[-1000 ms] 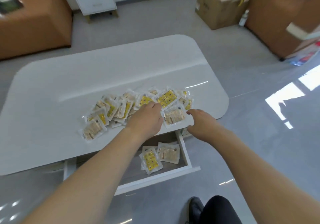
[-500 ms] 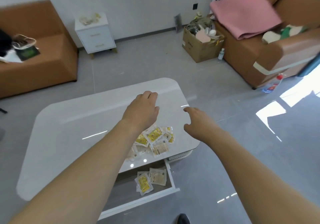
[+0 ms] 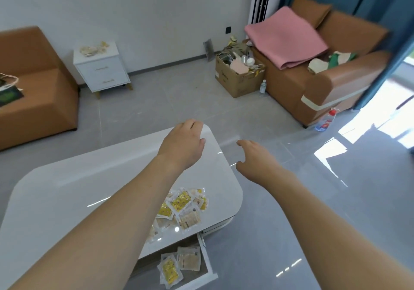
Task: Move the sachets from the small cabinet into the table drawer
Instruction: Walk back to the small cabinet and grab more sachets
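Observation:
Several yellow and beige sachets lie in a pile near the front right of the white table, partly hidden by my left forearm. Three more sachets lie in the open table drawer below. The small white cabinet stands by the far wall with a few sachets on its top. My left hand hovers over the table's far right corner, fingers curled loosely, holding nothing. My right hand is raised beyond the table's right edge, fingers apart and empty.
An orange sofa stands at the left and an orange armchair with a pink blanket at the right. A cardboard box full of items sits beside the armchair. A plastic bottle lies on the grey floor.
My head has lifted, so the view now takes in the room and the cabinet. Both hands have risen off the sachet pile and moved forward, away from it, holding nothing.

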Demonstrator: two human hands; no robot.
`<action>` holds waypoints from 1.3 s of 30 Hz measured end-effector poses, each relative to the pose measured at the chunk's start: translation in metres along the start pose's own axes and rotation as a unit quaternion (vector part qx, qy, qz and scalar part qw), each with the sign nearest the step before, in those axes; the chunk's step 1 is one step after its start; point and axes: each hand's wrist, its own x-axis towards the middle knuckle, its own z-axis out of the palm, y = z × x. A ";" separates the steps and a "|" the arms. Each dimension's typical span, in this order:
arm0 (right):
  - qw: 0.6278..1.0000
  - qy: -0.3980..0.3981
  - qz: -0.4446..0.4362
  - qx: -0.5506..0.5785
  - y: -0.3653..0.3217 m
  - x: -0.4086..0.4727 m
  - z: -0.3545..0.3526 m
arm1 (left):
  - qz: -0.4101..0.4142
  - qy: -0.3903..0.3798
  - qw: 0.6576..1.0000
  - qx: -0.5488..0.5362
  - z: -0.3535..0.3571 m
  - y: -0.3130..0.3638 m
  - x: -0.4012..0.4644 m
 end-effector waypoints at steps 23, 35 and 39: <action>0.999 0.002 0.037 -0.040 0.237 0.164 -0.188 | 0.027 0.005 0.998 -0.047 0.054 0.212 0.282; 0.998 -0.024 -0.010 -0.061 0.219 0.338 -0.222 | -0.046 0.013 0.997 -0.054 0.070 0.138 0.434; 0.997 -0.021 -0.019 -0.068 0.209 0.399 -0.243 | -0.054 0.022 0.996 -0.061 0.068 0.117 0.490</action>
